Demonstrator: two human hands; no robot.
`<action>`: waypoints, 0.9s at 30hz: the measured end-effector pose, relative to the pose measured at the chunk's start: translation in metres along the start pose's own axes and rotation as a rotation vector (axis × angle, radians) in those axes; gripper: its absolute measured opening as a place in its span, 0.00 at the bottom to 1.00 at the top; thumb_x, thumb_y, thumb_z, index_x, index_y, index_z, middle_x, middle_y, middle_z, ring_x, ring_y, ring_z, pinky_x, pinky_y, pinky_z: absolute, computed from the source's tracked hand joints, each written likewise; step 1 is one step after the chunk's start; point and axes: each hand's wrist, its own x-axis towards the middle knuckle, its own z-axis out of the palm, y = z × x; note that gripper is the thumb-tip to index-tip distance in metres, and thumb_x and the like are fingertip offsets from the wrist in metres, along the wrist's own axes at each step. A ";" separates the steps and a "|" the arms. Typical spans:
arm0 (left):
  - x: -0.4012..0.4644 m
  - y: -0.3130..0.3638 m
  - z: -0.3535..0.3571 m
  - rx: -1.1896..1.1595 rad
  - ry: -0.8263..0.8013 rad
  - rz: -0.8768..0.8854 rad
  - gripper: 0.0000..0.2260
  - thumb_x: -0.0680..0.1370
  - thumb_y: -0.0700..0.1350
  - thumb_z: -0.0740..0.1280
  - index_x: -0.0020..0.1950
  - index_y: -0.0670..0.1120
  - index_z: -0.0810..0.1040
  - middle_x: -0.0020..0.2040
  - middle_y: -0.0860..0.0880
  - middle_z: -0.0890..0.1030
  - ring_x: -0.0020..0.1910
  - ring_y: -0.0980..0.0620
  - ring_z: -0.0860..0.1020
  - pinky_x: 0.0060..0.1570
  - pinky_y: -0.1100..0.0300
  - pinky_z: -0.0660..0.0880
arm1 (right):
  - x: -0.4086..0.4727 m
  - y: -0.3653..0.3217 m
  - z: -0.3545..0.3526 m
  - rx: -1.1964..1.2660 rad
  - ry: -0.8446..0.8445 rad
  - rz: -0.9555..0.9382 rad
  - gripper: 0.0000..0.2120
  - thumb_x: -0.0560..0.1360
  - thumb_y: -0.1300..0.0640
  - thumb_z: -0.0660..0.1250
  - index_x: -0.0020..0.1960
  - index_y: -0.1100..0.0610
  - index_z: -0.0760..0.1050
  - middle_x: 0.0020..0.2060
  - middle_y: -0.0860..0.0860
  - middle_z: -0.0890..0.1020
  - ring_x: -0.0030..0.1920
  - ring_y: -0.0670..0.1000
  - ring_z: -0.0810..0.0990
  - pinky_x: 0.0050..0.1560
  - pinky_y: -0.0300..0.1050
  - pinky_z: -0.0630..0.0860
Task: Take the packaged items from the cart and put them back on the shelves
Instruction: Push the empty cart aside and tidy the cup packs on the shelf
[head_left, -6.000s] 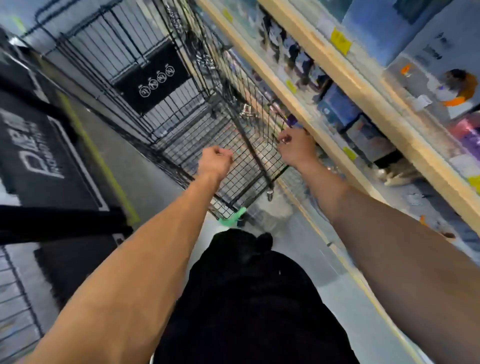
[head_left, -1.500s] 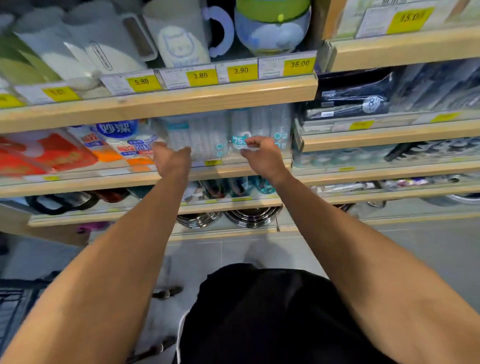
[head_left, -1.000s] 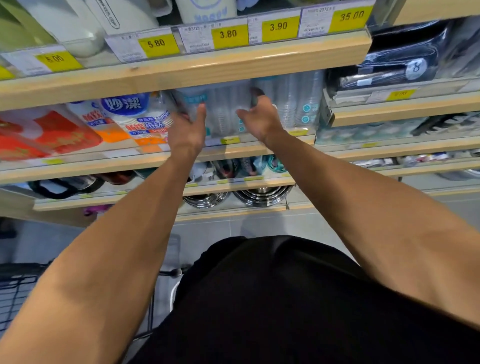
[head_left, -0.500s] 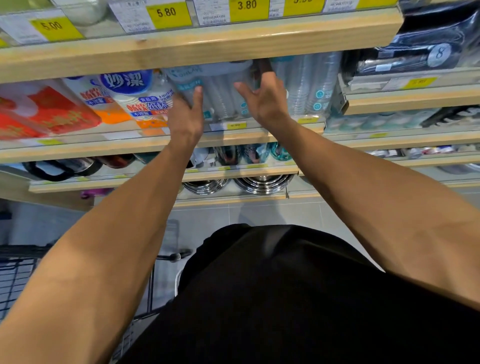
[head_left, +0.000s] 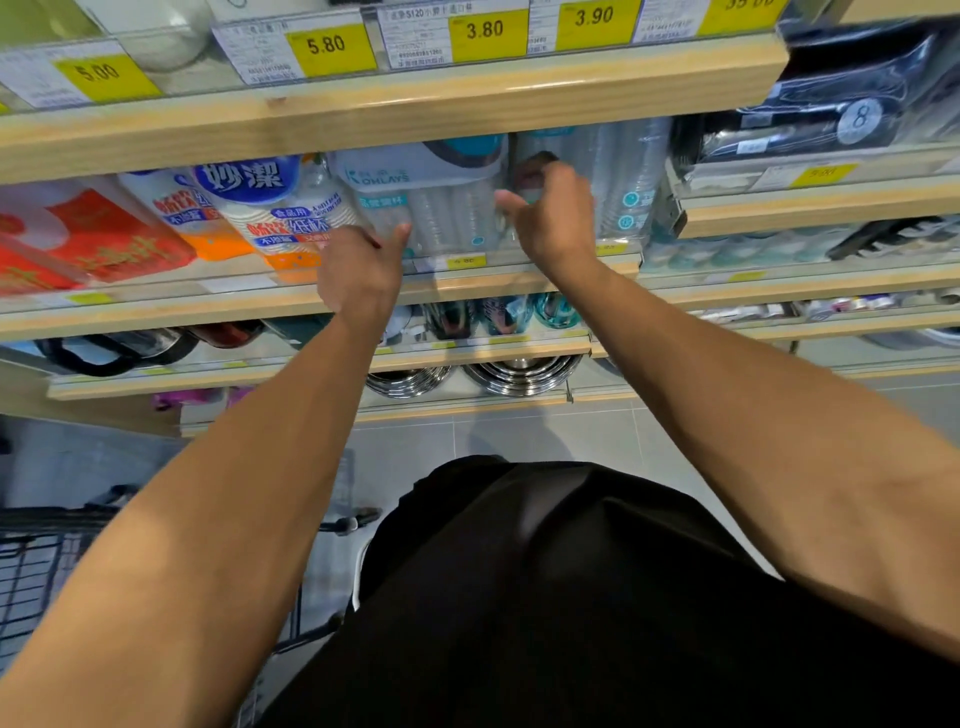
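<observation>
Since half a second ago both hands have slid a little lower on the pack, and the view has tipped up slightly, so the 5.80 and 3.80 price tags now show whole. Nearest, at the lower left, the black wire cart (head_left: 36, 566) stands on the grey tiled floor (head_left: 498, 436) beside the person's dark clothing. Both bare forearms reach up to the wooden shelf (head_left: 467, 288). The left hand (head_left: 358, 273) presses against the left side of the clear pack of plastic cups (head_left: 447, 218), thumb spread, its fingers hidden behind the pack. The right hand (head_left: 556, 223) holds the pack's right side, fingers (head_left: 540, 166) curled round its upper edge (slightly blurred). The pack sits on the shelf, between the paper cup sleeve (head_left: 275, 213) on its left and more clear cup packs (head_left: 623, 182) on its right. Above runs the next shelf's price strip (head_left: 332, 49).
</observation>
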 end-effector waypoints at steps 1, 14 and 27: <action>-0.007 0.005 0.006 -0.052 -0.047 0.007 0.22 0.76 0.63 0.66 0.45 0.45 0.84 0.42 0.47 0.86 0.44 0.45 0.83 0.46 0.55 0.77 | -0.001 0.007 -0.005 0.035 0.081 0.020 0.13 0.74 0.51 0.72 0.55 0.57 0.79 0.49 0.51 0.84 0.50 0.52 0.82 0.53 0.48 0.78; -0.051 0.124 0.093 -0.451 -0.461 -0.020 0.17 0.80 0.50 0.63 0.65 0.43 0.68 0.48 0.43 0.85 0.35 0.49 0.82 0.30 0.61 0.77 | -0.014 0.056 -0.065 0.017 0.236 0.380 0.11 0.75 0.62 0.63 0.56 0.63 0.77 0.52 0.59 0.83 0.55 0.59 0.80 0.50 0.44 0.72; -0.043 0.146 0.102 -0.717 -0.466 -0.223 0.17 0.75 0.31 0.65 0.58 0.44 0.63 0.37 0.45 0.74 0.34 0.52 0.74 0.49 0.55 0.78 | 0.016 0.077 -0.073 -0.008 -0.274 0.327 0.26 0.73 0.59 0.59 0.71 0.60 0.65 0.59 0.58 0.79 0.59 0.61 0.78 0.56 0.49 0.74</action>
